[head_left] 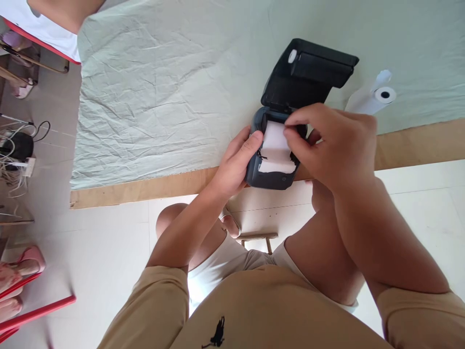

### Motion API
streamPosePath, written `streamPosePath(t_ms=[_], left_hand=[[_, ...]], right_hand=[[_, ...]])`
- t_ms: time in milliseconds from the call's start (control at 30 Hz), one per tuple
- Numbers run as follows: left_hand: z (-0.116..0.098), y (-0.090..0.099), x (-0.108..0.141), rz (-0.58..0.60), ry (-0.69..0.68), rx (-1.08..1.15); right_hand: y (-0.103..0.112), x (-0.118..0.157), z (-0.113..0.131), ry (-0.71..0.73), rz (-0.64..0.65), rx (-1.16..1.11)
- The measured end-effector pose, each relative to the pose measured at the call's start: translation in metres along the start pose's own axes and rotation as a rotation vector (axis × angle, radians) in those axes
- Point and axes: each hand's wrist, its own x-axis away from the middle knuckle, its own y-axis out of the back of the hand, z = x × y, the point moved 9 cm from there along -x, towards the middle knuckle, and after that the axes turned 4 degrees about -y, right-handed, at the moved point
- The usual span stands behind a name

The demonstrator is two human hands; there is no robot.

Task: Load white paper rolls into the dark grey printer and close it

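Note:
A dark label printer [269, 181] rests at the table's front edge with its lid [308, 72] swung up and back. Inside its bay lies white paper [276, 140], its torn end hanging over the front lip. My left hand [240, 157] grips the printer's left side, thumb on the rim beside the paper. My right hand [334, 140] reaches over from the right, thumb and forefinger closed at the paper's right edge. Whether the paper is pinched between those fingertips I cannot fully see. Just beyond the right hand, a loose white paper roll [384, 95] lies on the cloth.
A wrinkled pale green cloth [163, 97] covers the table, leaving a bare wooden edge [145, 191] along the front. Another person's arm [69, 12] shows at the upper left. Tangled cables [16, 155] and a red chair frame [39, 312] stand on the left.

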Motion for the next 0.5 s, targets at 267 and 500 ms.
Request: streamPosePath(t_ms=[267, 500], left_hand=[[-0.004, -0.002, -0.002, 0.011, -0.028, -0.042], [-0.001, 0.0, 0.002, -0.046, 0.008, -0.025]], right_hand=[[-0.011, -0.004, 0.006, -0.07, 0.447, 0.274], [-0.012, -0.007, 0.004, -0.032, 0.412, 0.142]])
